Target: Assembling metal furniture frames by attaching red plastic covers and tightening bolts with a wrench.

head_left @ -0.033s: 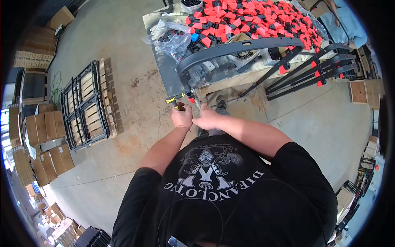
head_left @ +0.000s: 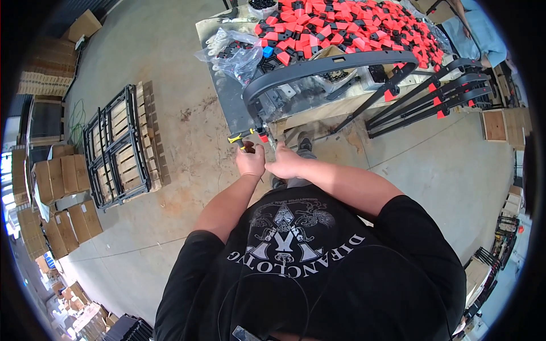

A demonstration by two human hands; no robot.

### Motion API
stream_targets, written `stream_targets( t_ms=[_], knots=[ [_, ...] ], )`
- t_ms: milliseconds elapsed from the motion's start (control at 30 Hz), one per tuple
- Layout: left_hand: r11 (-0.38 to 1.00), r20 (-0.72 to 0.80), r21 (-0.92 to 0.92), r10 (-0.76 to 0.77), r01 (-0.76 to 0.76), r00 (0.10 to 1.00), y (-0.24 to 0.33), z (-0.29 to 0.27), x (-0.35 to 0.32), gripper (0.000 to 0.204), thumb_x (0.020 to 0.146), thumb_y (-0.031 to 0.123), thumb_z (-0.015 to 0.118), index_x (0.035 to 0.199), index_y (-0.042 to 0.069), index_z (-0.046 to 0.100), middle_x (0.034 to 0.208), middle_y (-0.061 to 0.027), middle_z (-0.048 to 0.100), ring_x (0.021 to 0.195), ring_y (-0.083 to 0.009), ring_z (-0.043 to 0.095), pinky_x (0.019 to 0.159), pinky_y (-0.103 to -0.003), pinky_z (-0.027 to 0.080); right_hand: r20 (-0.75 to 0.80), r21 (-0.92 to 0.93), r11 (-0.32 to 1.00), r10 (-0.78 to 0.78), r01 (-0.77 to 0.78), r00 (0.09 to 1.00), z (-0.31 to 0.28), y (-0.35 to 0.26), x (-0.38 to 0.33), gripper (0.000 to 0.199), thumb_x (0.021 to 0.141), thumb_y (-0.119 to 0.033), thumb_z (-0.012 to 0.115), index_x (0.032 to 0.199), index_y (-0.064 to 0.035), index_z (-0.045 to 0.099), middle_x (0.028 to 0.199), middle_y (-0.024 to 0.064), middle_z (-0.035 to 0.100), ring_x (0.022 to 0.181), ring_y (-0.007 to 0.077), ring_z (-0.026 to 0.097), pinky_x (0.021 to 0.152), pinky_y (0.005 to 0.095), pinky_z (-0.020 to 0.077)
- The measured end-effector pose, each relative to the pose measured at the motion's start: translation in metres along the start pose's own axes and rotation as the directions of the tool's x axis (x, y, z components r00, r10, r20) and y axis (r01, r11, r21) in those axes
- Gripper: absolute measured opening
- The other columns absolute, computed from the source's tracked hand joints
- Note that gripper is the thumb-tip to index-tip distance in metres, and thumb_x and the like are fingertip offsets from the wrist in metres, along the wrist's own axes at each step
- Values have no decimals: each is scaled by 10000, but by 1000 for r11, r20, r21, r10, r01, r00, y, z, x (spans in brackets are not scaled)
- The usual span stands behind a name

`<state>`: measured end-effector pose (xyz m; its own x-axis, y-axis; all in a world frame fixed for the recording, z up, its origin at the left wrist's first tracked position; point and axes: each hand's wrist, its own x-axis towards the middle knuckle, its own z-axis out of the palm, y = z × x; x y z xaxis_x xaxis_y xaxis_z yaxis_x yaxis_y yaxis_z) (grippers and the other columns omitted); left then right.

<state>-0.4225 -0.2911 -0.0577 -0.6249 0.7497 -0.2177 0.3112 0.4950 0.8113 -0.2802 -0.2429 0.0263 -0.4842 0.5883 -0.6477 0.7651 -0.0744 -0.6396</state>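
At my view's centre, the left hand [head_left: 250,162] grips a yellow-and-black T-shaped tool [head_left: 242,136]; whether the right hand [head_left: 286,163] grasps anything, I can't tell. Loosely braced, the curved black metal-looking frame [head_left: 318,67] beyond, upper centre, could slip.

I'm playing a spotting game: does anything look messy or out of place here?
One small blue thing sits by the left edge of the heap of red and black pieces, so its colour looks odd. Brown stains mark the floor, perhaps a spill.

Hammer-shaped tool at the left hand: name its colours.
The tool is yellow and black, seen in the head view.
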Motion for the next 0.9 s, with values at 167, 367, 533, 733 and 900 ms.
stream_targets(
  t_ms=[167,367,533,733,900],
  knots=[
    [999,98,31,27,-30,995,6,-5,0,204,823,174,717,920,7,652,763,-112,686,710,-204,665,691,-338,520,-18,162,983,88,-84,996,-4,10,8,791,856,-331,666,1393,156,348,1348,368,540,1271,420,569,1045,415,469],
    [966,110,-247,-52,78,993,11,-18,7,158,881,183,730,842,59,640,743,-1,608,594,-150,561,558,-314,440,3,530,842,118,-102,993,-6,9,5,527,888,-239,635,1280,97,526,1145,306,665,1061,410,670,907,440,523],
    [708,417,-516,-285,483,863,68,-29,14,199,862,168,756,819,134,564,653,49,474,482,-89,398,439,-262,325,-329,595,800,156,76,931,0,81,49,321,917,-156,584,1146,69,565,906,188,665,746,243,684,624,399,549],
    [701,395,-474,-371,533,840,56,-34,17,250,841,168,795,834,161,545,639,68,446,466,-79,378,421,-250,335,-156,922,388,355,6,922,-41,118,-17,168,953,-107,570,1087,-8,553,814,74,596,641,219,618,564,384,536],
    [661,330,-443,-507,605,796,17,-76,35,182,882,203,738,899,91,596,612,20,444,436,-107,400,412,-274,357,-200,925,379,398,38,895,-29,187,-84,99,901,-98,578,940,-9,599,767,88,608,639,203,617,576,354,524]
  ],
)
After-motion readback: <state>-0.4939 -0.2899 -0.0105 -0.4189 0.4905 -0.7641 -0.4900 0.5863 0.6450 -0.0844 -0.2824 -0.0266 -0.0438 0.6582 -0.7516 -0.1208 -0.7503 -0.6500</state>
